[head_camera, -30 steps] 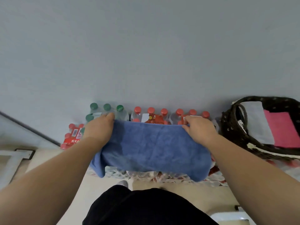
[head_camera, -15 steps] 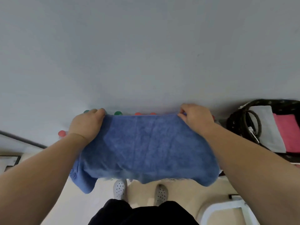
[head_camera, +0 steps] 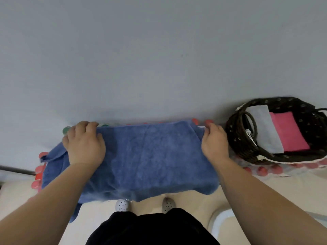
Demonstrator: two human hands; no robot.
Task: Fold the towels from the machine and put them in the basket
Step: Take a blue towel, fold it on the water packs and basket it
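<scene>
Since a second ago the blue towel [head_camera: 150, 156] has come to cover most of the row of bottles against the wall, and only a few red caps [head_camera: 195, 121] and a green cap [head_camera: 66, 129] peep past its top edge. The person's shoes [head_camera: 123, 205] now show under its hem.

The left hand [head_camera: 85, 142] grips the towel near its top left, fingers curled over the far edge, with a loose flap of cloth hanging out beyond the wrist. The right hand [head_camera: 215, 142] holds the top right corner, fingers hooked over the edge and the thumb side hidden from me. Between them the towel is held up in the air, stretched wide in front of the person's legs, its lower edge sagging free above the floor.

Off to the right, well apart from the towel, the dark woven basket [head_camera: 235, 135] sits on more red-capped bottles [head_camera: 261, 170]. Inside it lie a folded grey towel [head_camera: 265, 128] and a folded pink towel [head_camera: 288, 131], side by side and touching.

So I'd judge two towels done and this one mid-fold: it looks doubled once at most, with the left flap untidy. It still wants folding smaller and carrying over to the basket. Whether more wait in the machine I cannot tell.
</scene>
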